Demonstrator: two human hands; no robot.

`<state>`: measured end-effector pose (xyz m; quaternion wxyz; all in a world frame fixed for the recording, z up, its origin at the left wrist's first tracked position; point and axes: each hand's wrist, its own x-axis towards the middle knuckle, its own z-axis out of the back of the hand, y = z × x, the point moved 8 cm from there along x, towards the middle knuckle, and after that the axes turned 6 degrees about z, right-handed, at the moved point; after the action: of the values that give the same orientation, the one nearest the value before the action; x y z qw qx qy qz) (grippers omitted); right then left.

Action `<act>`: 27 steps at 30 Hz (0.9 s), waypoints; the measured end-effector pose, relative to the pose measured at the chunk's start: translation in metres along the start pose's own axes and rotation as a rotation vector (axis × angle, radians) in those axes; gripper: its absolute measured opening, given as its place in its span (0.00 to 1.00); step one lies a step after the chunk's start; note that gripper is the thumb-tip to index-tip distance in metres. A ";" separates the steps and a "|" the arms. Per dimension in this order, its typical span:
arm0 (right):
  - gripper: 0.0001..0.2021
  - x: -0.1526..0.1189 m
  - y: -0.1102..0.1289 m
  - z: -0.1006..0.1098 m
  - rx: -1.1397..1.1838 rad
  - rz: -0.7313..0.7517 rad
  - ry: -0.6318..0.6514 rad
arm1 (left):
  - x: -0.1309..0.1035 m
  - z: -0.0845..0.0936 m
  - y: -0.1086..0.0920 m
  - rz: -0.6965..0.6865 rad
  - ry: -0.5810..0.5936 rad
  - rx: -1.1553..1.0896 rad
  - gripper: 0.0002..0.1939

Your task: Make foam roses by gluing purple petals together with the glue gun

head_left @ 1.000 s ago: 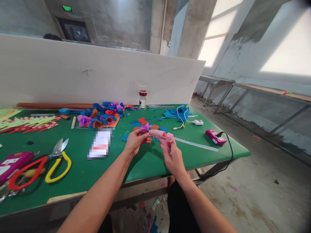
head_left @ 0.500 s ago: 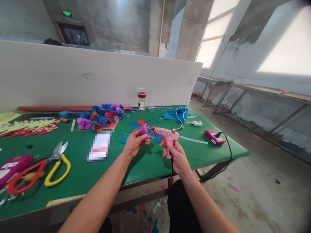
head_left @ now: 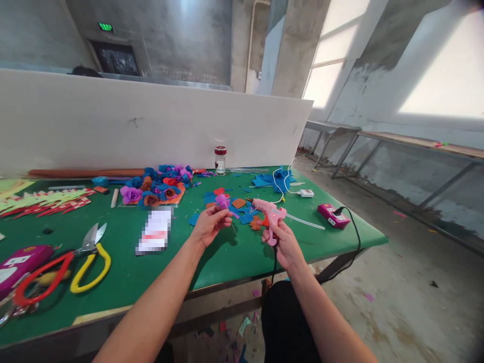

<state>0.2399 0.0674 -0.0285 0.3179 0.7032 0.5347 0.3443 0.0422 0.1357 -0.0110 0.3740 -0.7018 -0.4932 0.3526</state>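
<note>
My left hand (head_left: 210, 225) pinches a small purple paper flower (head_left: 223, 201) above the green table, and a thin stem or wire sticks out below the fingers. Wrapped round the handle of a pink hot glue gun (head_left: 269, 210) is my right hand (head_left: 283, 243). The gun's nozzle points left toward the flower, with a gap between them. A clear glue stick (head_left: 305, 222) juts from its back end. Beneath and between the hands lie cut paper pieces in blue, orange and red, among them a brown-orange piece (head_left: 239, 203).
Finished paper flowers (head_left: 159, 184) are heaped at the back left. Scissors (head_left: 88, 252) with red and yellow handles lie at the left front. A lidded glass jar (head_left: 220, 160) stands by the white board (head_left: 151, 121). A purple power socket (head_left: 333, 216) with a black cord sits near the right edge.
My right hand has drawn the glue gun back to the right and slightly down, away from the flower. My left hand stays nearly in place, still pinching the flower.
</note>
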 end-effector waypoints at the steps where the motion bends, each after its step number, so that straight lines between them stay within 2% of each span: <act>1: 0.17 0.002 0.001 0.007 -0.004 -0.012 -0.020 | 0.000 0.001 0.000 0.000 -0.002 -0.002 0.14; 5: 0.17 0.014 0.012 0.042 -0.028 -0.047 -0.110 | 0.000 0.002 0.000 0.002 -0.007 -0.013 0.14; 8: 0.16 0.025 0.027 0.066 -0.088 -0.050 -0.111 | 0.000 0.001 -0.001 -0.003 0.001 -0.017 0.13; 15: 0.20 0.042 0.056 0.103 -0.244 -0.001 -0.107 | 0.000 0.001 -0.003 0.004 -0.013 0.010 0.13; 17: 0.21 0.047 0.063 0.115 -0.440 0.057 -0.146 | 0.000 0.001 -0.003 -0.001 -0.013 0.011 0.13; 21: 0.22 0.054 0.075 0.133 -1.061 0.172 -0.260 | 0.000 0.000 -0.004 -0.007 -0.010 0.018 0.14; 24: 0.18 0.055 0.073 0.139 -1.224 0.202 -0.288 | 0.000 0.001 -0.004 -0.007 -0.008 0.023 0.15; 27: 0.13 0.052 0.073 0.137 -1.322 0.241 -0.313 | -0.001 0.002 -0.005 -0.021 -0.013 0.027 0.15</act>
<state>0.4012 0.0907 -0.0385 0.7129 0.4576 0.0786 0.5255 0.0382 0.1363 -0.0079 0.3839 -0.6893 -0.4979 0.3600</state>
